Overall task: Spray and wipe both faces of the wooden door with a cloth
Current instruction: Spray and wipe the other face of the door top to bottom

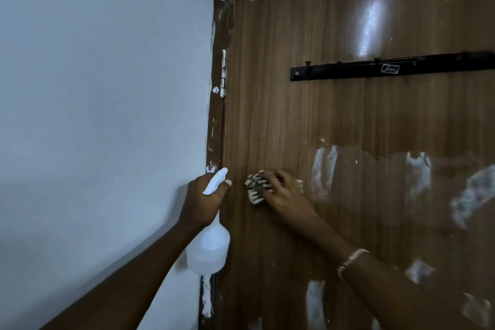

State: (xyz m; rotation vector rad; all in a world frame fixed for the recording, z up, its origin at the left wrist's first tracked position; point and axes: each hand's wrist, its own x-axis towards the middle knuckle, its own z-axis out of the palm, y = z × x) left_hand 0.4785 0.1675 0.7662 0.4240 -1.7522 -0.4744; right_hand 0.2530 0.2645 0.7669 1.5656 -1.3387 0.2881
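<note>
The brown wooden door [334, 120] fills the right of the view, shut in its frame, with white smears over its lower right. My left hand [201, 198] grips the neck of a white spray bottle [209, 249] close to the door's hinge edge, its nozzle pointing at the door. My right hand [284, 195] presses a small black-and-white striped cloth [255, 187] flat against the door, just right of the bottle. Most of the cloth is hidden under my fingers.
A pale wall [101, 115] takes up the left. A white hinge [223, 72] sits on the door's left edge. A black hook rail [388, 68] is screwed across the door above my hands. A thin bracelet [351, 260] circles my right wrist.
</note>
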